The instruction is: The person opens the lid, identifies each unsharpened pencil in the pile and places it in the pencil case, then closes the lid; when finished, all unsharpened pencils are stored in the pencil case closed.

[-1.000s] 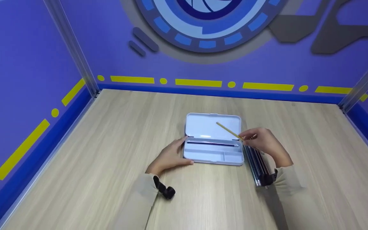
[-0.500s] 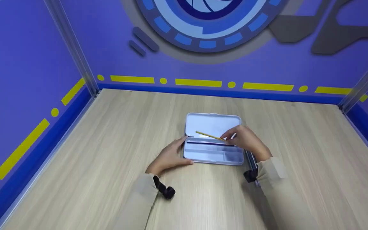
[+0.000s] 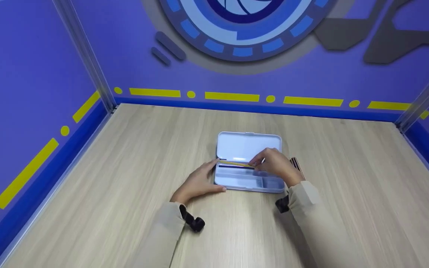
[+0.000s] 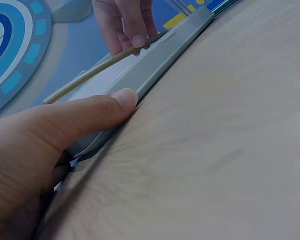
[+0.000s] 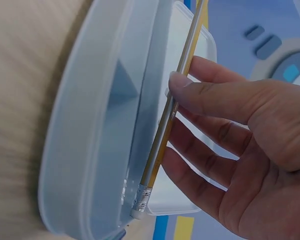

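A white plastic pencil case lies open on the wooden table, its lid folded back to the far side. My left hand grips the case's left end, thumb at the front wall and fingers toward the hinge. My right hand pinches a yellow pencil between thumb and fingers, over the rear compartment. That pencil has a metal band and a white eraser, seen in the right wrist view. Just in front of it, a dark pencil lies in the rear compartment, its right end hidden by the right hand.
To the right of the case lie several dark pencils, mostly hidden behind the right hand and sleeve. Both wrists carry small black cameras. Purple-blue panels wall in the table at the back and sides.
My right hand has moved left and brought the yellow pencil from the case's right side down over the rear compartment, turning it nearly parallel to the dark pencil. The left hand has stayed put.
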Demonstrator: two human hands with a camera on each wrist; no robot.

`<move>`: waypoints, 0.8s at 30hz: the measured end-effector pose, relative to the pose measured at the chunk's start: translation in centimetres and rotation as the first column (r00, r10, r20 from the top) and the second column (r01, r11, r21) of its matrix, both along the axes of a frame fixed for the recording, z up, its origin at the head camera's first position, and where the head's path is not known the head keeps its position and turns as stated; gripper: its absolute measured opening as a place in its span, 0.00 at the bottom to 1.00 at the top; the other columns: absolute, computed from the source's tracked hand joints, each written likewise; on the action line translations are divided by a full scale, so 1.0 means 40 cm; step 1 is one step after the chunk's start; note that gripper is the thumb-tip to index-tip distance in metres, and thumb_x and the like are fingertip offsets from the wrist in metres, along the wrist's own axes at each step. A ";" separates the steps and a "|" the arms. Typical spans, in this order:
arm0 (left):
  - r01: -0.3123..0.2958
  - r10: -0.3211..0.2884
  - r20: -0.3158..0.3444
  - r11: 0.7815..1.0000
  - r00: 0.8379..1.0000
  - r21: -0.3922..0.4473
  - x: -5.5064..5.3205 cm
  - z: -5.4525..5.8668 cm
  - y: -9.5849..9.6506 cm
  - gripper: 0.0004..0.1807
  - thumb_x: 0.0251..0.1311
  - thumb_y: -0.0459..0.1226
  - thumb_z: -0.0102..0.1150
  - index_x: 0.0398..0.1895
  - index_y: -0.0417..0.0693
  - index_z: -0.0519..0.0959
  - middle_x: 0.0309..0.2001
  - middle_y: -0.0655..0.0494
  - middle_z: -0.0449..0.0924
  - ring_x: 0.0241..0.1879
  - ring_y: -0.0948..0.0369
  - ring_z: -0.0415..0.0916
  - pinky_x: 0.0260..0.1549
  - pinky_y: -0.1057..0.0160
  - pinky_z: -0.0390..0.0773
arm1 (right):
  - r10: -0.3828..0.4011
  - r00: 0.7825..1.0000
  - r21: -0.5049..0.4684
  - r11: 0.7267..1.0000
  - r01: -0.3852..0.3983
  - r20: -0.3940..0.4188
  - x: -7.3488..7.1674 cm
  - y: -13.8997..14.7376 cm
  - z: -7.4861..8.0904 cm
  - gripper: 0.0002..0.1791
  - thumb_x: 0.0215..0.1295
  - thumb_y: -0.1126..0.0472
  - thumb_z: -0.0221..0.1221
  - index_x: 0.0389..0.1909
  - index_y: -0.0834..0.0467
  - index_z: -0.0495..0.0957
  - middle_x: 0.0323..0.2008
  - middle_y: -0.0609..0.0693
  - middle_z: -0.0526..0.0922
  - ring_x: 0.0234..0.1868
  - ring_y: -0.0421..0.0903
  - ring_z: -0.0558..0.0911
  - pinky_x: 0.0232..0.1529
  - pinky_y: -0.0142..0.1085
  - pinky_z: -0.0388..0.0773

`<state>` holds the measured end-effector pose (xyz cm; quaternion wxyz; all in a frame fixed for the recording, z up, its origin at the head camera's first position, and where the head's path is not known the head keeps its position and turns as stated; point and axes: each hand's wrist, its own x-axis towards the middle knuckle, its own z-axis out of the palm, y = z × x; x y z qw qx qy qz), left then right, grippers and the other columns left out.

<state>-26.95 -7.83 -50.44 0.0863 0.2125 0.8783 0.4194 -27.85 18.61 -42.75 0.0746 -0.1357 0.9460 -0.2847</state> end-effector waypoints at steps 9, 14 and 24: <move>-0.004 0.004 0.001 1.000 1.000 -0.020 -0.002 0.003 0.001 0.58 0.41 0.55 0.75 0.75 0.55 0.54 0.73 0.45 0.56 0.72 0.49 0.53 0.70 0.49 0.56 | 0.000 1.000 0.024 1.000 0.000 -0.026 0.000 -0.009 -0.009 0.11 0.51 0.73 0.66 0.35 0.59 0.88 0.36 0.53 0.88 0.38 0.47 0.84 0.43 0.44 0.81; -0.003 0.003 -0.003 1.000 1.000 -0.026 -0.003 0.001 0.002 0.57 0.41 0.54 0.75 0.75 0.55 0.55 0.73 0.46 0.57 0.72 0.49 0.55 0.70 0.49 0.57 | 0.011 0.998 0.037 0.999 -0.009 -0.057 0.001 -0.009 -0.017 0.12 0.52 0.74 0.63 0.35 0.60 0.88 0.35 0.53 0.88 0.36 0.45 0.82 0.41 0.44 0.81; 0.004 -0.005 -0.021 1.000 1.000 -0.023 -0.002 -0.001 0.001 0.56 0.41 0.53 0.75 0.75 0.53 0.56 0.72 0.45 0.58 0.71 0.48 0.56 0.69 0.49 0.58 | 0.000 1.000 0.038 0.999 0.001 -0.029 0.006 -0.008 -0.010 0.11 0.54 0.69 0.65 0.38 0.59 0.87 0.36 0.53 0.87 0.36 0.46 0.81 0.41 0.43 0.80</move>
